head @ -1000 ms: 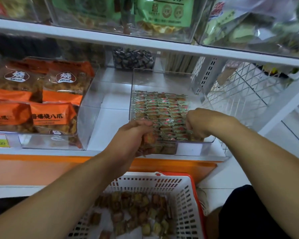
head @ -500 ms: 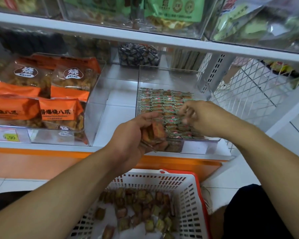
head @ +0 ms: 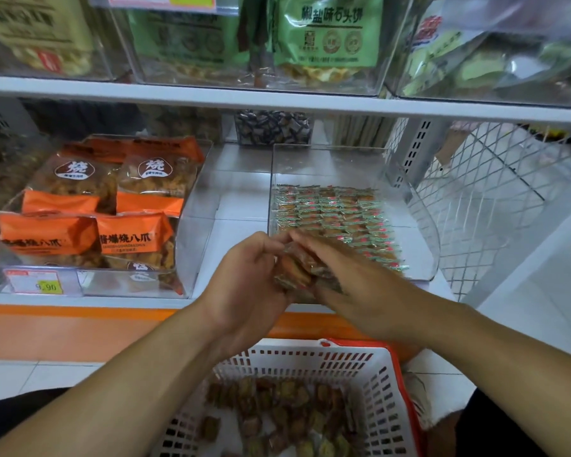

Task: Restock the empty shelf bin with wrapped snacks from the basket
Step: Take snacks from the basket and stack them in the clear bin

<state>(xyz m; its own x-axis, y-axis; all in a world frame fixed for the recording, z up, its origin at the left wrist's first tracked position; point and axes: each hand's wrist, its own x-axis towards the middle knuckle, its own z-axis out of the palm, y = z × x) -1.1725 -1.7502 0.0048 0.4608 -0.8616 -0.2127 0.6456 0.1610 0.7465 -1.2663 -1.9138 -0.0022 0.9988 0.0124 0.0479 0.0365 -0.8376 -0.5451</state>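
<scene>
White metal store shelf (head: 277,103) spans the frame, with an orange front strip along its lower edge. On the lower level at right sits a clear acrylic shelf bin (head: 422,206), its floor covered by neat rows of small wrapped snacks with green-and-red wrappers (head: 337,216). To the left, another clear bin (head: 192,225) holds large orange snack bags with white characters (head: 89,222), yellow price tag (head: 37,282) on its front. Upper level carries clear boxes with a green snack bag (head: 327,31) and others, blurred. At the bottom, a white plastic slotted basket with red rim (head: 360,367) holds a loose pile of brownish wrapped snacks (head: 287,417). Both hands meet just in front of the right bin's front edge, above the basket. Left hand (head: 244,282) is curled, gripping a small stack of brown wrapped snacks (head: 294,272). Right hand (head: 353,275) lies over the same stack from the right, fingers fairly straight and touching its top; whether it pinches one piece cannot tell.
</scene>
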